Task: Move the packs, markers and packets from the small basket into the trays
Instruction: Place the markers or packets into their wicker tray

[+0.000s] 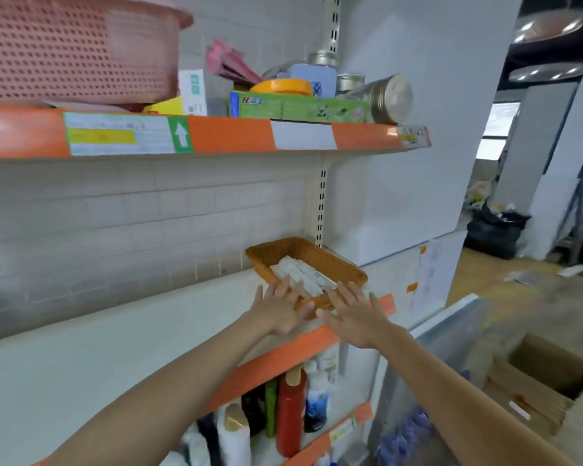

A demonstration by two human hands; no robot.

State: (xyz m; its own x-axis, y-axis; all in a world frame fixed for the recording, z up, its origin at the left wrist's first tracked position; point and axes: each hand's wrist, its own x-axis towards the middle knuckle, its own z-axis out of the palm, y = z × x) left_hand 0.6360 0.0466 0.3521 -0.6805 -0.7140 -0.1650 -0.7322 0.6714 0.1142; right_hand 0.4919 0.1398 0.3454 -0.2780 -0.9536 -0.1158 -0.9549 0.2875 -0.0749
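Packets (302, 275), white and flat, lay in the small basket (344, 264), which sat at the right end of the middle shelf (115, 331), against the upright. From where I steered, going left to right: my left hand (280, 309) reached the basket's near rim with fingers straight and spread, holding nothing; my right hand (354, 314) was level with it just beside, likewise spread and empty, at the basket's near right corner. I judged the packets light, thin and limp, likely slick-faced, so a pinch across a short edge or a scoop under the stack would suit better than a squeeze. The woven basket looked stiff and light enough to slide if pushed. No trays were in view, and I could not make out any markers or packs: the basket's near wall and my fingers hid part of its contents, and the printing on the packets was too blurred to read.
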